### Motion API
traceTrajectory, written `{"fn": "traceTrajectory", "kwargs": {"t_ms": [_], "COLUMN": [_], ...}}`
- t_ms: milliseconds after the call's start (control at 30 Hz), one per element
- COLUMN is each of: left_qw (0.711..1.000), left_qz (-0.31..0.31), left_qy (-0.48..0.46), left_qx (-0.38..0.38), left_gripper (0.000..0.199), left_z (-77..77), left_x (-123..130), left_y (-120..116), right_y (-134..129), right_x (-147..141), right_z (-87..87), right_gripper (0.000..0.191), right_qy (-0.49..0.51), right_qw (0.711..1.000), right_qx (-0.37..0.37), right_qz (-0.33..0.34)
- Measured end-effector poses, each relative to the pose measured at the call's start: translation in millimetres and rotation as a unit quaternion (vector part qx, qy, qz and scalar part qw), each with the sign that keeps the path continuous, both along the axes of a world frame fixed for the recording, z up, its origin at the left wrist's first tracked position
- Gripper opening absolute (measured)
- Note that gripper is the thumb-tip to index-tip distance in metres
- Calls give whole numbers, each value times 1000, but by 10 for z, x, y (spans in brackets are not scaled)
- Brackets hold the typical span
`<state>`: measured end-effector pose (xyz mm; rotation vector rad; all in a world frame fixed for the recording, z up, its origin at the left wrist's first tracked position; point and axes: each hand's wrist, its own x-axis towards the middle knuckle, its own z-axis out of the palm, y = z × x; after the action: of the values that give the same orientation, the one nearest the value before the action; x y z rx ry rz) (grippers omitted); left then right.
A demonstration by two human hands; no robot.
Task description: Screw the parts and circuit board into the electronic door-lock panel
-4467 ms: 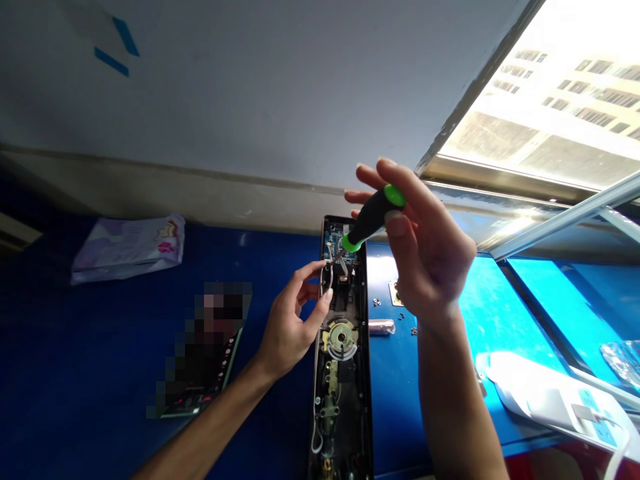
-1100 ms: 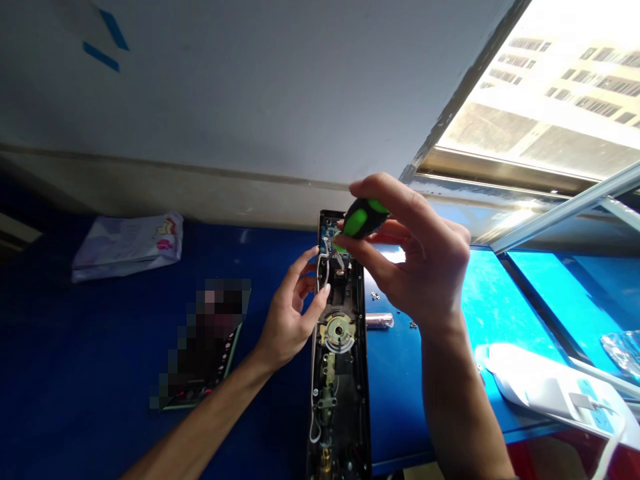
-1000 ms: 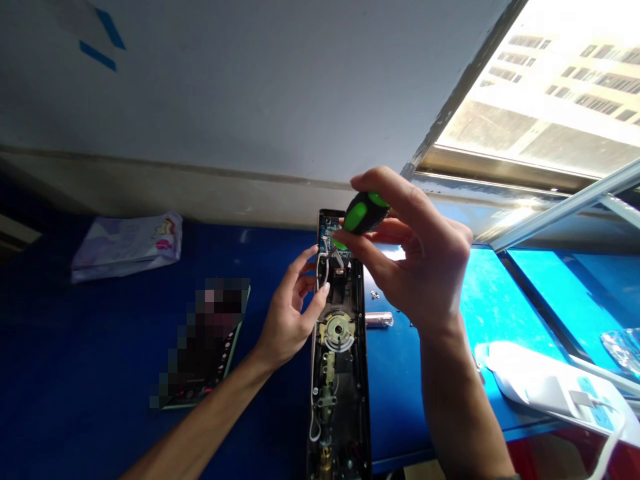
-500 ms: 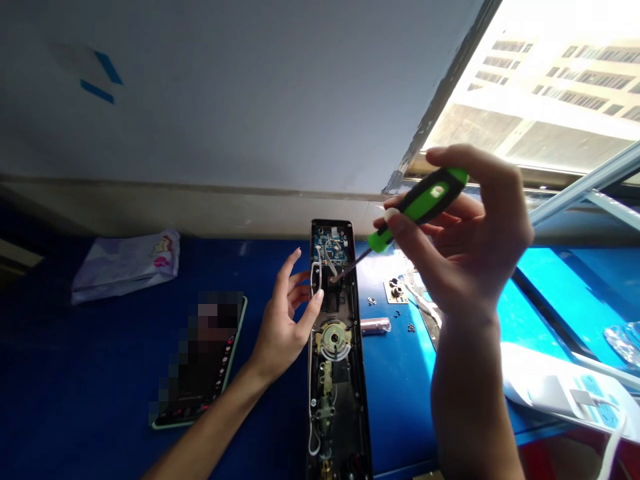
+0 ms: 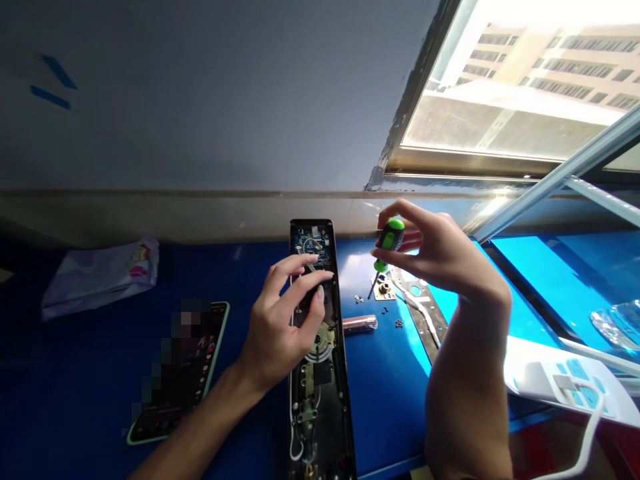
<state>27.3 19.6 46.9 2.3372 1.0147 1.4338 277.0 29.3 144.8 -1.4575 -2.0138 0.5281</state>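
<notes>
My right hand (image 5: 440,257) grips a green and black screwdriver (image 5: 391,239) over the table right of a long black casing (image 5: 327,393). The screwdriver's shaft points down, near a small square plate (image 5: 384,289) with a round fitting and some small screws (image 5: 359,299). My left hand (image 5: 287,320) hovers over the casing's upper half, fingers apart and holding nothing visible. Inside the casing lie a blue circuit board (image 5: 325,248), thin wires and a round lock-like part (image 5: 320,343), partly covered by the left hand.
A phone (image 5: 185,380) lies on the blue table (image 5: 385,400) to the left, with a pale plastic packet (image 5: 100,277) behind it. Right of the casing are a pinkish cylinder (image 5: 360,325), more screws (image 5: 399,324), a dark perforated plate (image 5: 419,308) and a white power strip (image 5: 555,383).
The screwdriver has left the inside of the casing and moved right and down, over the table beside it. My left hand has shifted from the casing's left edge to above it.
</notes>
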Motion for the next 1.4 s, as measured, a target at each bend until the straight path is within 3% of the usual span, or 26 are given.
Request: {"fn": "traceTrajectory", "kwargs": {"t_ms": [167,333,1067,1400], "left_qw": [984,970,974,976], "left_qz": [-100,-105,-95,-91], "left_qy": [137,207,197,191], "left_qx": [49,70,58,50], "left_gripper": [21,19,17,18], "left_z": [75,29,20,28], "left_x": [170,264,192,149], "left_y": [12,63,49,53], "right_y": [86,162,222,178], "right_x": [36,7,-105,-94], "right_z": [-58,-125,-168,-125], "right_gripper": [25,24,24,27], "right_qy": [-1,-1,-2,32], "right_qw": [1000,1000,999,999], "right_qx": [-26,-8,26,-2], "right_qz": [-1,15,24,8]}}
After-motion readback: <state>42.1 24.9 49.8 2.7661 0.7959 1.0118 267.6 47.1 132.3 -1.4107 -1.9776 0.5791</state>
